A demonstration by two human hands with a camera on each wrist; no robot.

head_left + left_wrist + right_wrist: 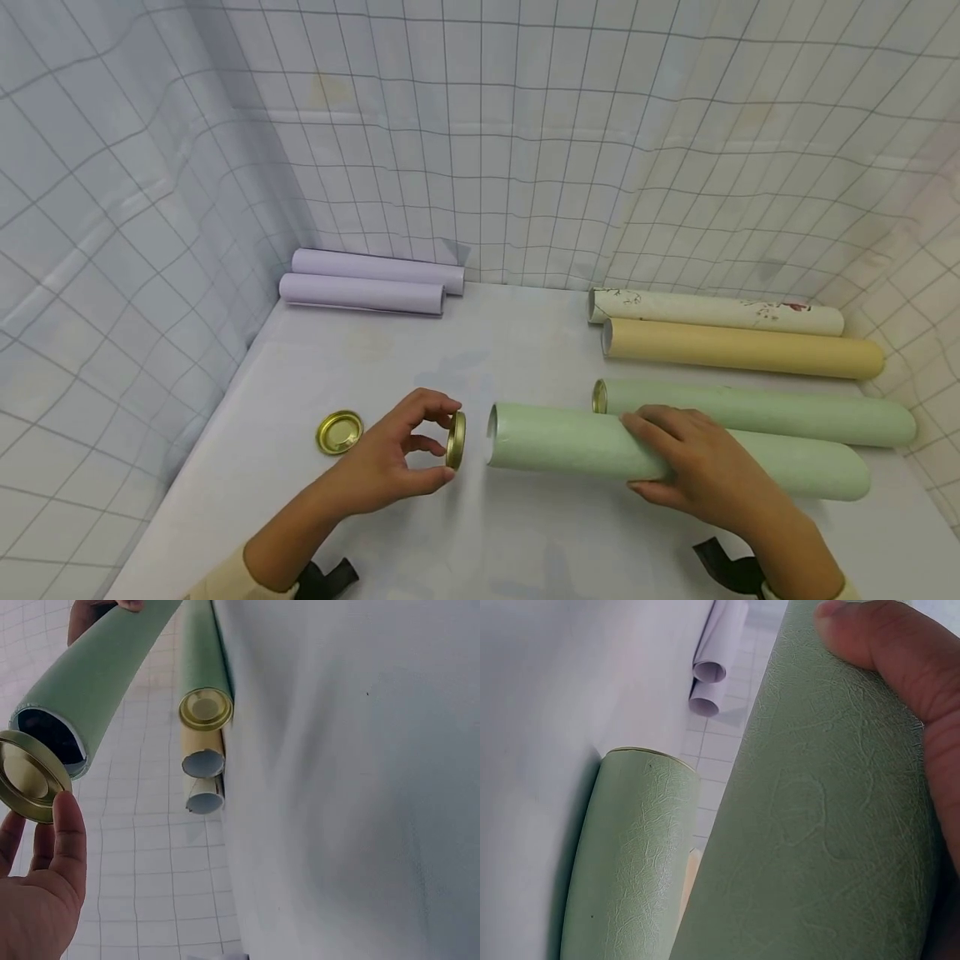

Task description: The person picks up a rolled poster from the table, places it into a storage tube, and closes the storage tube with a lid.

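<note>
L hand pinching lid btwn fingertips (upright), R hand gripping grn tube

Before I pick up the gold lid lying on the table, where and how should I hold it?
I would pinch the gold lid by its outer rim, at two opposite edges, coming from above: it lies flat, is round and shallow, and nothing touches its rim from the sides.
</note>
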